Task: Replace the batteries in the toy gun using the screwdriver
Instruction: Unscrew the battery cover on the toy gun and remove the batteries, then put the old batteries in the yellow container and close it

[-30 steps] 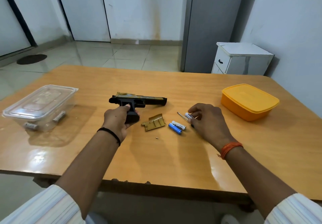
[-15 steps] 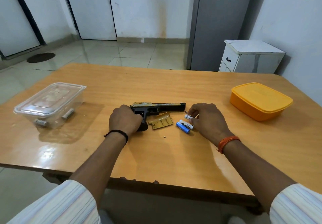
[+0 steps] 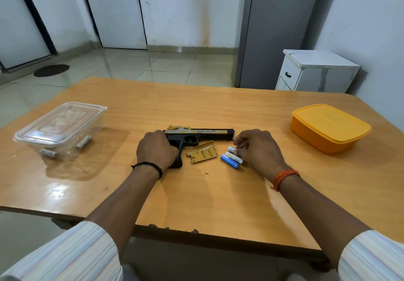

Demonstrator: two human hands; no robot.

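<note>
A clear lidded container is seen at the left of the wooden worktop, with small pale cylinders visible inside it. A closed orange box is placed at the right. Beyond the worktop, a white cabinet is set against the wall, and a dark round mat lies on the tiled floor.

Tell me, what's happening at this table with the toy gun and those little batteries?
A person is partway through changing the batteries in a toy gun that lies on a wooden table. The left hand grips the gun's handle, while the right hand has its fingers on one of three loose batteries. The gold battery cover is already off and lies beside the gun, with a tiny screw nearby. A clear box holding more batteries and a closed yellow box sit at the sides.
</note>
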